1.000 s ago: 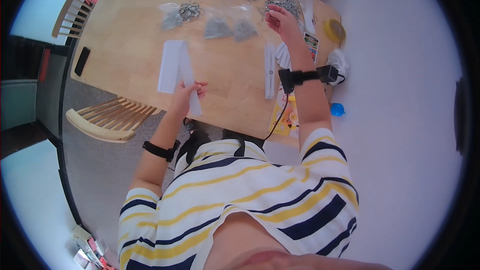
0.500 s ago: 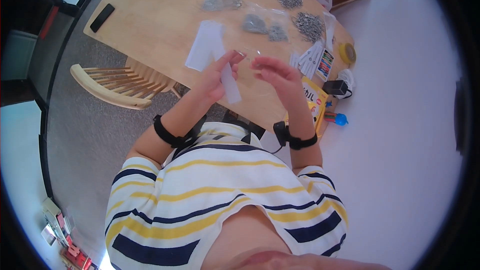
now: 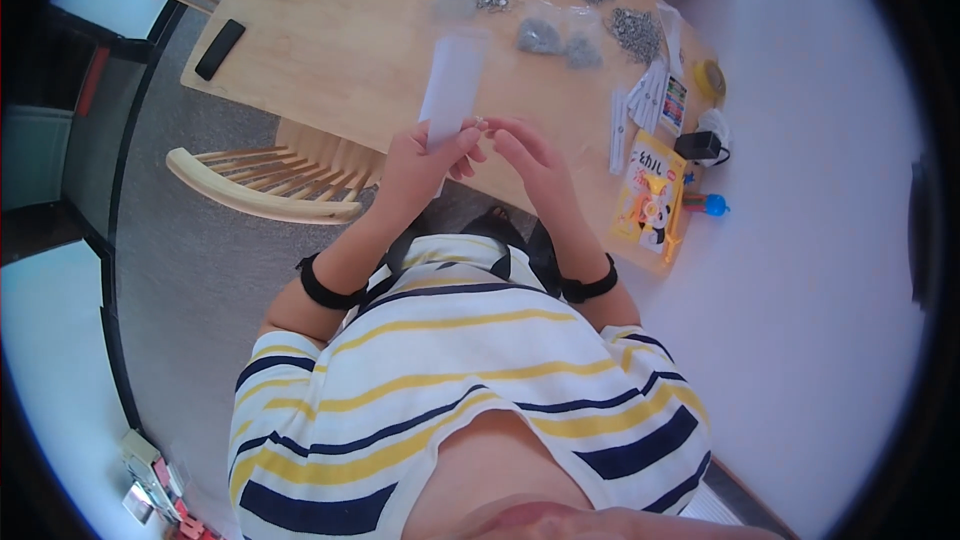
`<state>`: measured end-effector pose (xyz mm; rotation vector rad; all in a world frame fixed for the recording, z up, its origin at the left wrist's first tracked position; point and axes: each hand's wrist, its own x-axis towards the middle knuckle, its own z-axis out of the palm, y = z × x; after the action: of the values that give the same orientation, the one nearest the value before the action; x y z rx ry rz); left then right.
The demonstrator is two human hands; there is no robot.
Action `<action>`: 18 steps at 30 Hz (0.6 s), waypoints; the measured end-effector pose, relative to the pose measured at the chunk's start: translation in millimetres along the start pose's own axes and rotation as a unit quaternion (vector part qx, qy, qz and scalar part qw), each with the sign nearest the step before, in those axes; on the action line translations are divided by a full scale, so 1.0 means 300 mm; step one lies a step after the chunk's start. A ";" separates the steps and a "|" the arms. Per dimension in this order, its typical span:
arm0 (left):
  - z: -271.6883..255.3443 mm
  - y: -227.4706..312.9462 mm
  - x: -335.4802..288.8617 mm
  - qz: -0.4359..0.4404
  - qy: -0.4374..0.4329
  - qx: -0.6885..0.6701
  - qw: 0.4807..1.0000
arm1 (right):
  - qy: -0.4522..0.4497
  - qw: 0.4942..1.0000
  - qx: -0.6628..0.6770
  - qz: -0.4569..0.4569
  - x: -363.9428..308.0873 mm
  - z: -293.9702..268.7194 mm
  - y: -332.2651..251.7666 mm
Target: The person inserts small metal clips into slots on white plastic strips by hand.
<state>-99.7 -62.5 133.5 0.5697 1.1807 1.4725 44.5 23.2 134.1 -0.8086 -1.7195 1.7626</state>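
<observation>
My left hand point(image 3: 425, 165) holds a long white paper strip point(image 3: 452, 85) by its lower end, the strip pointing away over the wooden table point(image 3: 330, 40). My right hand point(image 3: 530, 155) is right beside it, fingertips pinched at a tiny object next to the strip's lower edge; the object is too small to make out. Both wrists wear black bands. Clear bags of small grey metal parts point(image 3: 540, 37) lie further back on the table.
More heaps of metal parts point(image 3: 635, 32) and white strips point(image 3: 650, 90) lie at the table's right side, with a yellow booklet point(image 3: 650, 195), a tape roll point(image 3: 708, 80) and a black device point(image 3: 698, 145). A black phone point(image 3: 220, 48) lies at left. A wooden chair point(image 3: 270, 180) stands below the table edge.
My right hand came back from the bags at the far right and met my left hand. The left hand lifted the white strip off the table toward my body.
</observation>
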 end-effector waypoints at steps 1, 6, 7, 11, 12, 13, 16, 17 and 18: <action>-0.015 -0.001 -0.010 0.005 0.007 0.022 1.000 | 0.005 1.000 0.003 0.003 -0.001 0.029 -0.011; -0.064 0.031 -0.054 0.020 0.035 0.069 0.997 | 0.045 0.997 0.066 0.020 0.001 0.147 -0.043; -0.071 0.041 -0.060 0.021 0.036 0.083 0.996 | 0.047 0.997 0.065 0.017 0.005 0.159 -0.045; -0.102 0.061 -0.073 0.048 0.031 0.107 0.993 | 0.036 0.996 0.078 -0.009 0.017 0.188 -0.035; -0.104 0.072 -0.086 0.062 0.025 0.111 0.992 | 0.025 0.996 0.081 -0.021 0.021 0.187 -0.027; -0.106 0.090 -0.090 0.044 0.027 0.161 0.986 | 0.037 0.998 0.046 -0.017 0.031 0.181 -0.011; -0.118 0.068 -0.090 0.038 0.034 0.232 0.971 | 0.045 0.991 0.121 0.034 0.016 0.204 -0.018; -0.133 0.033 -0.078 0.039 0.030 0.213 0.976 | 0.046 0.985 0.157 0.058 0.017 0.212 -0.014; -0.127 0.026 -0.078 0.021 0.031 0.195 0.980 | 0.019 0.977 0.198 0.078 0.015 0.198 0.015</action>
<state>-129.3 -96.8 131.5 0.8228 1.5290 1.3066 -2.4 -13.5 129.5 -0.8071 -1.2436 2.0891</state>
